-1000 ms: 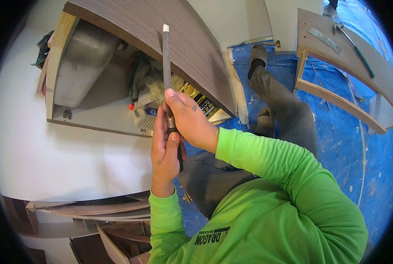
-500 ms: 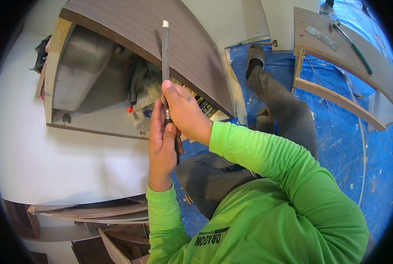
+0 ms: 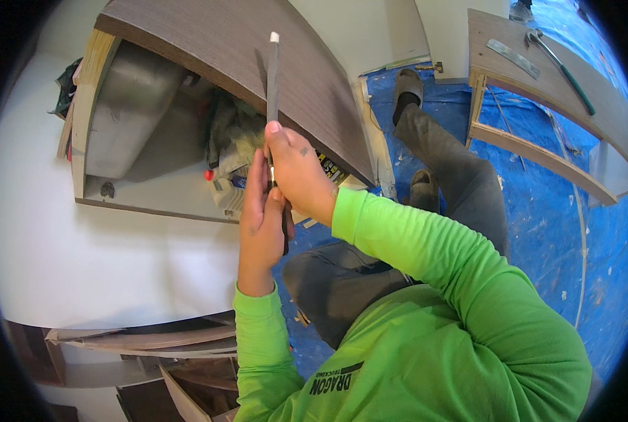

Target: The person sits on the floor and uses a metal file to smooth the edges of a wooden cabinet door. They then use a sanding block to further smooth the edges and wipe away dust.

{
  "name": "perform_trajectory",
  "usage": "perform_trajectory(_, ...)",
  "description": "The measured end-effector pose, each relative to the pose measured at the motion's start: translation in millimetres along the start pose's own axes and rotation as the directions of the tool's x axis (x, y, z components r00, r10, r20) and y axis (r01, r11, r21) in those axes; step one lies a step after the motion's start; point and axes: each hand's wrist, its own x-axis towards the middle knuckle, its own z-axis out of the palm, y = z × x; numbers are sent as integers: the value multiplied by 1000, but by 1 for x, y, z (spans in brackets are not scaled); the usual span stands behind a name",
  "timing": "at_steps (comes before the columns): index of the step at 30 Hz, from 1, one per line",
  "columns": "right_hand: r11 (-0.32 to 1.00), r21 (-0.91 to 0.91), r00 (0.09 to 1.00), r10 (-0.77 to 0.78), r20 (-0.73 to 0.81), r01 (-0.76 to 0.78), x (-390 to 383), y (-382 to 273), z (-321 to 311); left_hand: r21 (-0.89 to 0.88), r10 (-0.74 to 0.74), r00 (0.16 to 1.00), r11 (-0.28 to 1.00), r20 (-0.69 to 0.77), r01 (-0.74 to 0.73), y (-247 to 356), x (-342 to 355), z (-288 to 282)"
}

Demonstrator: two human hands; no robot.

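Observation:
My right hand (image 3: pixel 300 172) is wrapped round a long grey file-like tool (image 3: pixel 274 84) with a pale tip and a dark handle, held upright in view. My left hand (image 3: pixel 257 232) grips its lower part, just below and left of the right, thumb on the handle. The shaft crosses in front of the brown wood-grain top (image 3: pixel 187 28) of an open cabinet; whether it touches it I cannot tell. Inside the cabinet are a large translucent container (image 3: pixel 124 112), crumpled bags (image 3: pixel 226 133), a red cap (image 3: pixel 208 175) and other items partly hidden by my hands.
A curved wooden frame (image 3: pixel 539 162) at right carries a hammer (image 3: pixel 567 77) and a flat metal strip (image 3: pixel 511 58). My legs (image 3: pixel 454 162) stretch over blue sheeting (image 3: pixel 553 267). Curved wooden pieces (image 3: pixel 138 337) lie lower left. Another person's shoe (image 3: pixel 521 13) shows at top right.
Both hands have risen a little with the tool, and its tip has shifted slightly up and right. The grip is unchanged.

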Motion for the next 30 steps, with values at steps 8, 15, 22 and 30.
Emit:
perform_trajectory(8, 994, 91, 998, 64, -29, -61, 4, -8, -16, 20, 39, 999, 999, -21, -38, -7, 11, 23)
perform_trajectory(15, 999, 49, 1000, 22, -5, -21, -16, 9, -4, 57, 26, 999, 998, -24, -24, -1, -22, 14)
perform_trajectory(22, 970, 208, 991, 131, -6, -127, 6, 9, -16, 14, 3, 1000, 1000, -8, -3, -8, 4, 19)
perform_trajectory(30, 966, 190, 984, 171, 48, -177, -17, 6, -11, 52, 6, 991, 999, -133, 1, 6, -32, 31)
